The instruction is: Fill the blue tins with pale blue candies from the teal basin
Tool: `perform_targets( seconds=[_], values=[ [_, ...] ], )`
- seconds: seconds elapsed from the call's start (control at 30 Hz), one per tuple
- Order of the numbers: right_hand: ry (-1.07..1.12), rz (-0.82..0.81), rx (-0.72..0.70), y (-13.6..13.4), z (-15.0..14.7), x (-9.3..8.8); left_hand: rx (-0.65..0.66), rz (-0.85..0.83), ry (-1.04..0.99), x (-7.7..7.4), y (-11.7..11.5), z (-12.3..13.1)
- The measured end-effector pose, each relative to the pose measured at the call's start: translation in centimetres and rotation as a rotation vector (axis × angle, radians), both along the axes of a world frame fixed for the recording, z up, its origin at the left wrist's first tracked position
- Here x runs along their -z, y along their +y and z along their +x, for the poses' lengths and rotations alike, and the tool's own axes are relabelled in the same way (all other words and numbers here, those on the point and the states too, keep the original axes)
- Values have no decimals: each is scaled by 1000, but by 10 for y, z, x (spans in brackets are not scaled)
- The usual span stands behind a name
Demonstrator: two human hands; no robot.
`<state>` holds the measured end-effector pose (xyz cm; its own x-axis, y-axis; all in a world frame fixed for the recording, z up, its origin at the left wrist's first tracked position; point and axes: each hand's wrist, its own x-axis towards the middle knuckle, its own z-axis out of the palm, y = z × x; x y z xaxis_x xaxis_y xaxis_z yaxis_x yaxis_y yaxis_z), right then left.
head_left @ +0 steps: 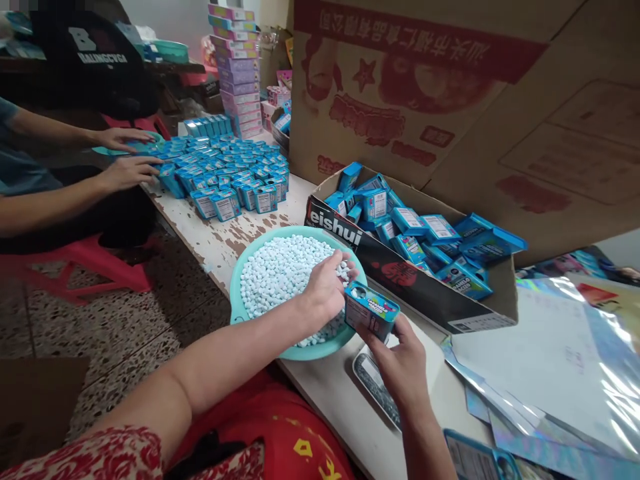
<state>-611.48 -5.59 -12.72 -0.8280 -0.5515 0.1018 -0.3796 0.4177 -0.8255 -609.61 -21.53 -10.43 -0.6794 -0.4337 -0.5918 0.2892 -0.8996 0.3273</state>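
Candies (280, 273), small and pale blue-white, fill a round teal bowl (237, 293) at the edge of the worn white table (220, 240). The left hand (327, 287) rests on the pile with its fingers curled around a few candies. Just beside it, the right hand (400, 363) grips a little blue tin box (371, 311), which is open at the top and sits close to the bowl's rim. Under that hand lies a flat gray lid (373, 387). Behind the bowl, a cardboard box (430, 293) holds many more blue tins (425, 233). Farther along the table stand lots of filled blue tins (225, 173) in a big group. Another person's two hands (127, 157) reach toward that group. Shiny plastic sheets (550, 360) lie at the right.
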Motion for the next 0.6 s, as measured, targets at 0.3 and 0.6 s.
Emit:
perform_targets(
  seconds=[0.3,0.6],
  values=[
    [-259,-260,433,68,-15,35,423,-1287,-289,14,-41,18],
    [-223,-266,501,95,-39,85,583,-1402,-265,16,-35,20]
  ],
)
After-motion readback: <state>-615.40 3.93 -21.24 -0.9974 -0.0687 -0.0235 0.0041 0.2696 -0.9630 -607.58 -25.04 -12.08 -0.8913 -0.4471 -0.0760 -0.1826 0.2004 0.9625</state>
